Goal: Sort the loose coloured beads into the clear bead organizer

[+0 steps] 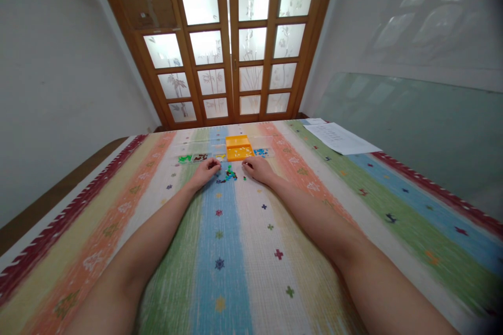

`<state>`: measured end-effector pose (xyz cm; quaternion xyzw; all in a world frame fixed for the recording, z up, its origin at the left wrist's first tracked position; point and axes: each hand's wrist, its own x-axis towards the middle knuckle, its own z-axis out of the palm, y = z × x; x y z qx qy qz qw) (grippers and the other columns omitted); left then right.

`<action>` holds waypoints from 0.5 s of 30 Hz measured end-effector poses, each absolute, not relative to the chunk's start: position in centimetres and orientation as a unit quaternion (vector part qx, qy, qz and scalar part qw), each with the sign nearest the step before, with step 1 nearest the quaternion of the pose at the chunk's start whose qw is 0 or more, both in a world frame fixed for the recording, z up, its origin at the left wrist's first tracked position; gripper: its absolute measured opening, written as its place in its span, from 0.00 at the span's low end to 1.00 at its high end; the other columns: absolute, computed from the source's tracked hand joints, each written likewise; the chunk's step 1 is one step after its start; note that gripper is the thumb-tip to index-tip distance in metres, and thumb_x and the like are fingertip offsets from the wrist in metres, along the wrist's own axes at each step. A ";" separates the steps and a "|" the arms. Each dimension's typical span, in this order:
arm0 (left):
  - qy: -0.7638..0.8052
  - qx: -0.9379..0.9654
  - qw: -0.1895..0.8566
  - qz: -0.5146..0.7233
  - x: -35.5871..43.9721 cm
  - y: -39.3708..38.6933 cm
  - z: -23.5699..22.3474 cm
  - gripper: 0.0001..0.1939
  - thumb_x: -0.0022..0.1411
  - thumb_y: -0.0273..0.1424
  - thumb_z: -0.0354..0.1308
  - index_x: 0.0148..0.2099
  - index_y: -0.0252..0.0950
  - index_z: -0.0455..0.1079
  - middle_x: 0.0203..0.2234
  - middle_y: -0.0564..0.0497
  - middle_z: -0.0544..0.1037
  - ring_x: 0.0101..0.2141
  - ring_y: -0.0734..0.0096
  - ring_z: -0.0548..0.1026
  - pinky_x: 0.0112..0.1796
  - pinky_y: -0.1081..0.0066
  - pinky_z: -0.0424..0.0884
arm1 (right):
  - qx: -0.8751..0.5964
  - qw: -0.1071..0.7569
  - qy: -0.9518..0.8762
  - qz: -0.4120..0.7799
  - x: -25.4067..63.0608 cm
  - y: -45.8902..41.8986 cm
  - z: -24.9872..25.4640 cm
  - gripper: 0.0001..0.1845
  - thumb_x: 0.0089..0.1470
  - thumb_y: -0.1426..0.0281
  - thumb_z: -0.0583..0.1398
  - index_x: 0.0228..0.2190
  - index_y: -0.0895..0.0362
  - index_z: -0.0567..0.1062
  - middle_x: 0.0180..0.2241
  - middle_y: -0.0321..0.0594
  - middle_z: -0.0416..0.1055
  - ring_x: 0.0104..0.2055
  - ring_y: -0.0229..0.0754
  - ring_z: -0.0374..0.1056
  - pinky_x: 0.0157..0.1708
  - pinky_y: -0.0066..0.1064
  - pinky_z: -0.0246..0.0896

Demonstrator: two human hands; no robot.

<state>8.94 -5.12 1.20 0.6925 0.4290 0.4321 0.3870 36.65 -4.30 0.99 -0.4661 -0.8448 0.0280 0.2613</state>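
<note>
My left hand point(208, 170) rests on the cloth with its fingers curled together at the tips. My right hand point(258, 168) lies opposite it, thumb and fingers pinched. Anything between the fingertips of either hand is too small to make out. Between the hands is a little cluster of green, blue and dark pieces point(230, 174). Just beyond them stands an open orange box point(239, 156) with small white pieces inside. Clear boxes flank it: green pieces point(184, 158), brown pieces point(200, 157) and yellow pieces point(221, 157) on the left, blue pieces point(260, 152) on the right.
A striped, patterned tablecloth point(220, 282) covers the table. Paper sheets point(341, 137) lie at the far right. Against the right wall leans a pale green glass-like panel point(412, 115). Wooden doors with frosted panes point(253, 44) stand behind the table.
</note>
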 end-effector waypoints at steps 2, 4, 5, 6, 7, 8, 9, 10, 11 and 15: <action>0.426 0.683 0.386 0.451 9.1 -5.1 1.2 0.10 0.57 0.38 0.63 0.37 0.36 0.72 0.30 0.52 0.76 0.31 0.70 0.72 0.35 0.70 0.67 | -0.467 0.262 -0.844 0.029 36.7 -4.2 0.9 0.13 0.66 0.67 0.57 0.37 0.55 0.82 0.37 0.44 0.80 0.39 0.44 0.71 0.40 0.31 0.56; 0.426 0.674 0.383 0.466 9.3 -5.2 1.3 0.10 0.55 0.37 0.65 0.36 0.36 0.72 0.30 0.52 0.76 0.31 0.71 0.71 0.35 0.71 0.66 | -0.466 0.265 -0.844 0.029 36.7 -4.2 0.9 0.13 0.66 0.67 0.57 0.37 0.55 0.82 0.37 0.44 0.80 0.40 0.44 0.71 0.40 0.32 0.56; 0.424 0.669 0.385 0.475 9.4 -5.3 1.4 0.11 0.55 0.36 0.66 0.36 0.36 0.72 0.30 0.53 0.75 0.31 0.71 0.71 0.34 0.71 0.66 | -0.463 0.268 -0.845 0.027 36.8 -4.2 0.9 0.13 0.66 0.68 0.57 0.37 0.55 0.81 0.37 0.44 0.80 0.39 0.44 0.70 0.40 0.32 0.56; 0.421 0.660 0.390 0.484 9.6 -5.4 1.5 0.11 0.54 0.36 0.67 0.36 0.36 0.72 0.30 0.53 0.75 0.30 0.72 0.71 0.34 0.72 0.66 | -0.456 0.272 -0.847 0.022 36.8 -4.2 0.9 0.13 0.66 0.68 0.57 0.37 0.55 0.81 0.37 0.44 0.79 0.39 0.44 0.70 0.40 0.32 0.56; 0.418 0.649 0.398 0.495 9.9 -5.5 1.6 0.11 0.54 0.36 0.68 0.37 0.36 0.72 0.30 0.53 0.75 0.30 0.72 0.71 0.33 0.72 0.65 | -0.447 0.277 -0.850 0.015 36.8 -4.3 1.0 0.12 0.66 0.68 0.57 0.37 0.55 0.81 0.37 0.43 0.79 0.39 0.44 0.70 0.41 0.32 0.55; 0.416 0.637 0.408 0.506 10.2 -5.7 1.8 0.12 0.53 0.36 0.68 0.37 0.36 0.72 0.30 0.53 0.75 0.30 0.72 0.71 0.33 0.72 0.65 | -0.436 0.284 -0.854 0.006 36.7 -4.4 1.0 0.12 0.67 0.68 0.57 0.37 0.55 0.81 0.37 0.43 0.79 0.39 0.44 0.70 0.41 0.32 0.55; 0.414 0.623 0.419 0.515 10.6 -5.9 1.9 0.13 0.53 0.36 0.69 0.37 0.36 0.72 0.30 0.53 0.75 0.30 0.73 0.71 0.33 0.72 0.65 | -0.424 0.295 -0.856 -0.007 36.7 -4.5 1.2 0.12 0.67 0.68 0.57 0.37 0.55 0.80 0.36 0.43 0.79 0.39 0.44 0.70 0.41 0.33 0.55; 0.412 0.610 0.432 0.521 11.0 -6.1 2.1 0.13 0.53 0.36 0.69 0.37 0.36 0.72 0.30 0.53 0.75 0.30 0.73 0.71 0.33 0.72 0.65 | -0.411 0.309 -0.858 -0.021 36.5 -4.7 1.3 0.12 0.67 0.68 0.57 0.38 0.55 0.80 0.36 0.42 0.79 0.39 0.44 0.70 0.42 0.33 0.54; 0.410 0.600 0.442 0.525 11.4 -6.2 2.1 0.14 0.53 0.37 0.69 0.37 0.36 0.72 0.30 0.53 0.75 0.29 0.73 0.71 0.33 0.72 0.66 | -0.397 0.324 -0.858 -0.036 36.3 -5.0 1.5 0.12 0.68 0.67 0.56 0.38 0.55 0.80 0.36 0.42 0.78 0.39 0.44 0.69 0.42 0.34 0.54; 0.390 0.616 0.454 0.513 12.5 -6.8 2.0 0.14 0.52 0.37 0.70 0.37 0.36 0.73 0.31 0.52 0.76 0.31 0.73 0.72 0.36 0.71 0.66 | -0.330 0.353 -0.871 -0.088 35.1 -6.2 2.2 0.12 0.69 0.67 0.56 0.42 0.55 0.79 0.36 0.43 0.77 0.39 0.43 0.68 0.44 0.35 0.52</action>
